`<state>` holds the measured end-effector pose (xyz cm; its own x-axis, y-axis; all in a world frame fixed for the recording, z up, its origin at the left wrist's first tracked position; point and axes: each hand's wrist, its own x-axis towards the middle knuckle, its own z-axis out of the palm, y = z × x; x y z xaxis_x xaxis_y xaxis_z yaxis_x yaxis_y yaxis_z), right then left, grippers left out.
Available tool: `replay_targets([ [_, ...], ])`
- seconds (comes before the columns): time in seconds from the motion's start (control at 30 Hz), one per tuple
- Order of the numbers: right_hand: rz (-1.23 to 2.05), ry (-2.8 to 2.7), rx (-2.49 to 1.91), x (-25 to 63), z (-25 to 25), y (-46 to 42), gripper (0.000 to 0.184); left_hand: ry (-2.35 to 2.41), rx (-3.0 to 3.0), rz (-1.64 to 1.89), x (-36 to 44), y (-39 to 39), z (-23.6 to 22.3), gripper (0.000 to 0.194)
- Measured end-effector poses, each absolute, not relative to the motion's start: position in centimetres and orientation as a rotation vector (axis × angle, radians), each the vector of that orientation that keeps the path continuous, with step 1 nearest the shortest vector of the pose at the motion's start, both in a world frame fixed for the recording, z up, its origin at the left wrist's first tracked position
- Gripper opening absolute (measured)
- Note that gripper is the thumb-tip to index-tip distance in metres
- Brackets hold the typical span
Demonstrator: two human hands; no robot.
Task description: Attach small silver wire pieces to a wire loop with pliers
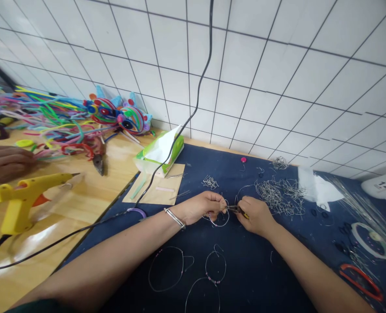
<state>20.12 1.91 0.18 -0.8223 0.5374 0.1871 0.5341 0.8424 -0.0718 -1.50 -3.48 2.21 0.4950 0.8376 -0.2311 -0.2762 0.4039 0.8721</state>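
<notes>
On my monitor, the left hand (213,205) pinches a wire ring (220,226); the right hand (254,216) curls its fingers around pliers (234,209), nose at the ring.

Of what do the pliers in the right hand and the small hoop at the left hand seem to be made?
Pliers: seemingly metal in front, from the dark, dull shine; the opaque yellow grip may be plastic or rubber.
Small hoop: probably metal wire, being thin, silvery and glossy.
</notes>
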Motion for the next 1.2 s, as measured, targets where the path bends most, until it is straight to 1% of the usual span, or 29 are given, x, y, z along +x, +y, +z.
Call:
replay_targets([
  [0.27, 0.017, -2.839, -0.792, 20.25, 0.09, 1.87, 0.014, 0.716, 0.845, 0.751, -1.63, -3.42, 2.3, 0.004],
  [1.03, 0.03, -2.853, -0.753, 20.18, 0.26, 1.89, 0.014, 0.72, 0.848, 0.734, -1.75, -3.38, 2.08, 0.005],
  [1.2, 0.031, -2.846, -0.755, 20.09, 0.37, 1.87, 0.019, 0.734, 0.863, 0.727, -1.8, -3.4, 2.16, 0.005],
])
